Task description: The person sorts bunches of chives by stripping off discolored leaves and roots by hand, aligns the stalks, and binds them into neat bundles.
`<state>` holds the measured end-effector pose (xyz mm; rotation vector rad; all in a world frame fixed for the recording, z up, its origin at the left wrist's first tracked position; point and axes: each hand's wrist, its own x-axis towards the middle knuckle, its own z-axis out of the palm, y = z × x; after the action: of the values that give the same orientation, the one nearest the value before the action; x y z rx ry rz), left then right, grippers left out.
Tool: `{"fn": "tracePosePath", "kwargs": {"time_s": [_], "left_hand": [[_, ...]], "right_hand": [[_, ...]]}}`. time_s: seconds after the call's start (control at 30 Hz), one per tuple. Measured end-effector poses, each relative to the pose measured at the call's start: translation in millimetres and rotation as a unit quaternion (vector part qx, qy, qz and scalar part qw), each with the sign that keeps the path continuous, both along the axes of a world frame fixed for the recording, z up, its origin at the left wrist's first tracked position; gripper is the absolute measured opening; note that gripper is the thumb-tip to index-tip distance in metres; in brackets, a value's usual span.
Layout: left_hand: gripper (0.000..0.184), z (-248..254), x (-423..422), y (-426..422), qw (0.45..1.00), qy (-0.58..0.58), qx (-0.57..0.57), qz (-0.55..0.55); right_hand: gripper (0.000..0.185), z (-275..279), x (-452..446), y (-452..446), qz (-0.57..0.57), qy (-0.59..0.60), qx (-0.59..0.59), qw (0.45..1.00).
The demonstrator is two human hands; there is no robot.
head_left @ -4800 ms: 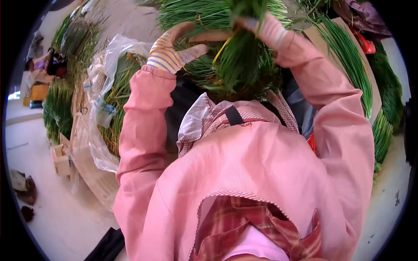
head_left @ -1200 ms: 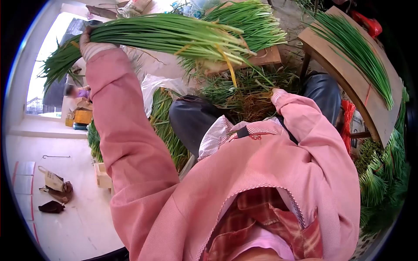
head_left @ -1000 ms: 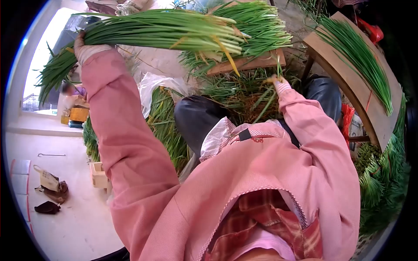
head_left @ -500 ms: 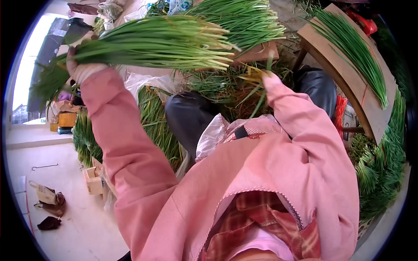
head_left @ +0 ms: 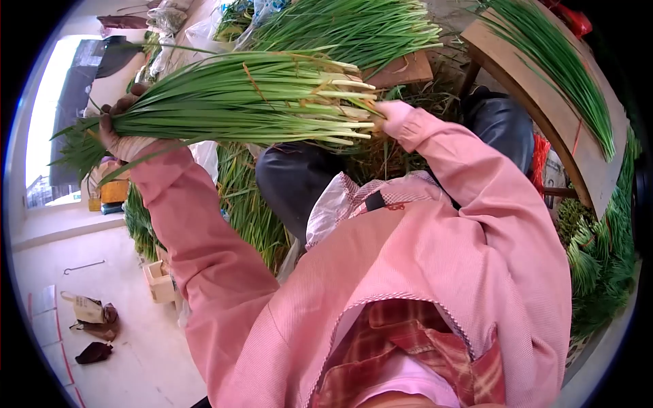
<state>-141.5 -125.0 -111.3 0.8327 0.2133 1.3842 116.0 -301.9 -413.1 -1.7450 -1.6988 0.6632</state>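
A thick bunch of garlic chives [head_left: 238,98] lies nearly level across the upper left, green leaves to the left and pale stem ends to the right. Wrapped round its leafy end is my left hand [head_left: 124,128], closed. My right hand [head_left: 394,115] pinches at the pale ends, on what looks like a yellowish chive leaf; the fingertips are partly hidden. Some brown, withered leaves cling among the stems. Just behind, a larger pile of chives [head_left: 347,30] rests on a wooden board [head_left: 405,70].
At right a curved wooden bench [head_left: 598,180] bears more chives [head_left: 554,61]. Red ties [head_left: 539,163] hang beside it. Bundled greens [head_left: 605,265] stand at far right. Loose leaves [head_left: 252,197] lie left of my knee [head_left: 292,180]. A wooden box [head_left: 160,282] and a bag [head_left: 92,313] are on the floor.
My right hand has moved up and left from the loose leaves to the stem ends. The yellowed leaves it held are gone from it. The bunch has come slightly lower.
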Motion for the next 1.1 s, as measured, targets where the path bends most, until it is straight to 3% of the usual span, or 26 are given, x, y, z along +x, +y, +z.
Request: {"fn": "tracePosePath", "kwargs": {"time_s": [0.1,0.2,0.27,0.4,0.6,0.7,0.77,0.87,0.93,1.0,1.1], "left_hand": [[0.005,11,-6,-5,0.996,-0.052,-0.037,-0.068],[0.008,13,-8,-5,0.995,-0.039,-0.028,-0.092],[0.011,5,-6,-3,0.995,-0.03,-0.011,-0.091],[0.024,-17,6,2,0.996,-0.009,0.036,-0.085],[0.025,-34,38,-19,0.987,-0.026,0.001,-0.157],[0.017,-30,33,-17,0.989,-0.009,0.007,-0.146],[0.014,-19,28,-22,0.995,0.018,0.006,-0.096],[0.017,0,9,-18,0.991,0.022,0.006,-0.134],[0.019,11,2,-18,0.988,-0.014,0.0,-0.155],[0.021,27,0,-22,0.987,0.077,0.049,-0.129],[0.022,44,11,-13,0.982,0.105,0.086,-0.134]], "right_hand": [[0.025,7,32,35,-0.117,0.248,0.081,0.958],[0.026,53,46,49,-0.084,0.401,0.143,0.901],[0.027,71,45,37,-0.019,0.357,0.119,0.926],[0.029,94,44,-11,0.033,0.137,0.024,0.99],[0.016,117,-1,15,-0.033,-0.022,0.211,0.977],[0.025,81,9,27,0.009,-0.127,0.09,0.988],[0.026,51,15,11,0.028,-0.151,0.008,0.988],[0.028,28,22,-9,0.033,-0.162,-0.056,0.985],[0.029,27,21,-15,0.045,-0.165,-0.069,0.983],[0.031,31,18,-25,0.065,-0.176,-0.084,0.979],[0.032,50,10,-54,0.114,-0.202,-0.151,0.961]]}}
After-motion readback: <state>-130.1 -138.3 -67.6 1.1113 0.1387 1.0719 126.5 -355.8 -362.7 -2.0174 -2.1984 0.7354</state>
